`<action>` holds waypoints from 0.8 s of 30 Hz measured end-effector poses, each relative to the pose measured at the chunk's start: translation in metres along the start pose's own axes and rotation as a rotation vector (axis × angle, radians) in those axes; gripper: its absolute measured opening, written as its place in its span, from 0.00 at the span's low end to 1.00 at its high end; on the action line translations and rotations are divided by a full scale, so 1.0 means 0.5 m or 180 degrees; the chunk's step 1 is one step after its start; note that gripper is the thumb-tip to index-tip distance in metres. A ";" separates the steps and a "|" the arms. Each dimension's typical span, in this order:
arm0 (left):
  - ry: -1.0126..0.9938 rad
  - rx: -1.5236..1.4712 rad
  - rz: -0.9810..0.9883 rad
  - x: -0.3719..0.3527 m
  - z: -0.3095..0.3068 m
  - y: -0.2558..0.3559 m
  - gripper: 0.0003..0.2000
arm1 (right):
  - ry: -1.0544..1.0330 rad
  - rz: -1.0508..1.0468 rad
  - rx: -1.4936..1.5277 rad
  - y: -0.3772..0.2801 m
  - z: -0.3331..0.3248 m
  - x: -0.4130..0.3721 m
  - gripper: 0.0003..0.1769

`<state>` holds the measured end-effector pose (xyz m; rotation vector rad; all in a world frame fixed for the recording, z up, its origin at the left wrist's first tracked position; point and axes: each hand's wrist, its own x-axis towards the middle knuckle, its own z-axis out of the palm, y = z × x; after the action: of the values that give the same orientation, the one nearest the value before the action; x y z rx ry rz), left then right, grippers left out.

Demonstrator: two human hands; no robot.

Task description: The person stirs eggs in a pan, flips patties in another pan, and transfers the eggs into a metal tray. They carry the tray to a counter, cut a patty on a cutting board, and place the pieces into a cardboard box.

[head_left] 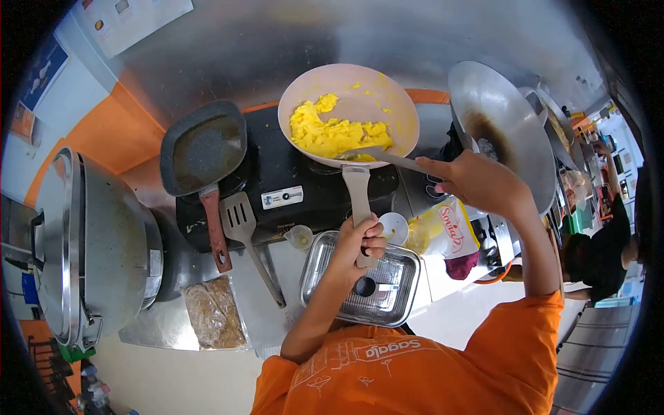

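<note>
My left hand (354,245) is wrapped round the beige handle (357,190) of a pale pink frying pan (373,83). Yellow scrambled egg (332,131) lies mostly in the left and lower part of the pan, with small bits stuck higher up. In my right hand (484,181) is the handle of a spatula (370,153), gripped from the right side. Its blade rests inside the pan at the near edge of the egg. The pan sits over a black gas stove (304,180), tilted so that its inside faces me.
Left of the pan are a square grey pan (207,145), a slotted turner (240,214) and a large lidded pot (117,228). A wok (508,111) stands right. Nearer are a wire-racked metal tray (401,297), an oil pouch (449,232) and a brown-filled bag (213,315). Another person (602,256) stands far right.
</note>
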<state>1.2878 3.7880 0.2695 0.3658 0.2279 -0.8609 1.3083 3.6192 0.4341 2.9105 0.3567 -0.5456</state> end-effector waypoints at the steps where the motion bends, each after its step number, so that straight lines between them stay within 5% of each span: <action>1: 0.0000 0.0014 0.0008 0.001 0.001 -0.003 0.05 | -0.0004 0.0015 0.0034 -0.001 0.007 0.006 0.19; 7: -0.0060 0.0058 0.0042 0.011 0.000 -0.014 0.04 | 0.0852 0.0241 -0.0046 0.010 0.088 0.124 0.20; 14: -0.0105 -0.0020 0.0036 0.013 -0.004 -0.010 0.04 | 0.0909 0.0335 -0.0254 0.090 -0.059 0.126 0.12; 17: 0.0035 0.0003 0.0027 0.014 0.003 -0.014 0.04 | 0.0469 0.0863 -0.0605 0.171 -0.023 0.224 0.13; 20: 0.0007 -0.0057 -0.0003 0.013 -0.003 -0.011 0.05 | -0.1058 0.0968 0.0252 0.194 -0.108 0.223 0.16; 24: 0.0017 -0.0004 -0.0030 0.006 0.002 -0.006 0.05 | -0.2146 0.0745 0.0379 0.202 -0.096 0.265 0.14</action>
<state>1.2875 3.7836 0.2686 0.3659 0.2353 -0.8691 1.4707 3.5587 0.4400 2.5993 -0.1099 -1.4651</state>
